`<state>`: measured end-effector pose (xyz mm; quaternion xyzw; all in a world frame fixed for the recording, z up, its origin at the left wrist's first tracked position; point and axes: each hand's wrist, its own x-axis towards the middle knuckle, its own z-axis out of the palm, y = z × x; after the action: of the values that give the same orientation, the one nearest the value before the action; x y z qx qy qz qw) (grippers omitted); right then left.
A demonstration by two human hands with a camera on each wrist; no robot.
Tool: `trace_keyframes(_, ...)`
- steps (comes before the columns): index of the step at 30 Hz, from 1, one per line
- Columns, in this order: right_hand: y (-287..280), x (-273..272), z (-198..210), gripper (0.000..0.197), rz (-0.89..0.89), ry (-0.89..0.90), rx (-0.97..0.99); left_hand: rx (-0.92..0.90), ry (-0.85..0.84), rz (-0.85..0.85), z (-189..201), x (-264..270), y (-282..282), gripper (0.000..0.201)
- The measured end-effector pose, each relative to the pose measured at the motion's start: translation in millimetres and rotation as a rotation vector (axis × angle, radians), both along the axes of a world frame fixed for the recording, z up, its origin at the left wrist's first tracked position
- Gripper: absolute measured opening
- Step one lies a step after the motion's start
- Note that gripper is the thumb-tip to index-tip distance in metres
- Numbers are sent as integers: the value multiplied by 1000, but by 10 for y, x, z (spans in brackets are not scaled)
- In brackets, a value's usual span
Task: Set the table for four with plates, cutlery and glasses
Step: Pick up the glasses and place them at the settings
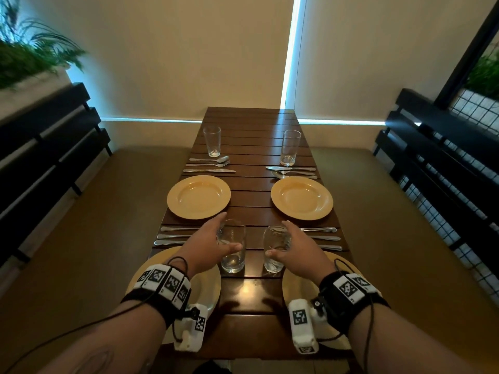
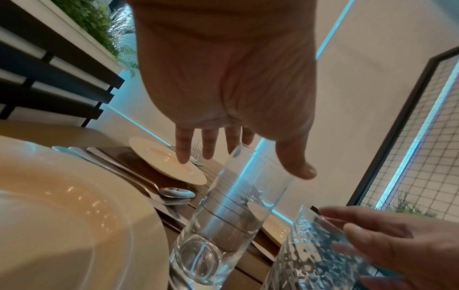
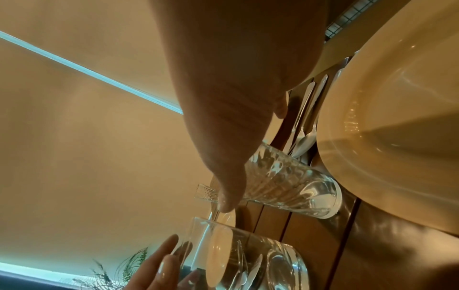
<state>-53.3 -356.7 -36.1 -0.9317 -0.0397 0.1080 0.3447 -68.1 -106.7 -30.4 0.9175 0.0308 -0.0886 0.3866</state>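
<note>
Revealing textured glass (image 2: 320,253) beside right hand (image 2: 402,243).

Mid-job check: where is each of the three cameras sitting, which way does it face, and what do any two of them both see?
Head: worn on the head, looking forward and down the table; both forearms, left hand and right hand show.
Left wrist: under the left palm, facing along its fingers at the plain glass.
Right wrist: under the right palm, rolled sideways, facing the patterned glass.
Shared: both wrist views show both glasses and the opposite hand's fingertips.
</note>
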Motion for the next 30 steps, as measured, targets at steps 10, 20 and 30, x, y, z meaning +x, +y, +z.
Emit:
trace_keyframes(10,-82,-131,-55,76,-18,-18,28,-36,-67,98,-126,-101,9,78)
trace_keyframes(20,-37,-98,-26,77,-49,-8,18,-18,-62,100,-108,-49,-108,78)
trace_keyframes(30,-24,-111,15,77,-62,-9,-25,53,-27,82,-44,-18,-119,80)
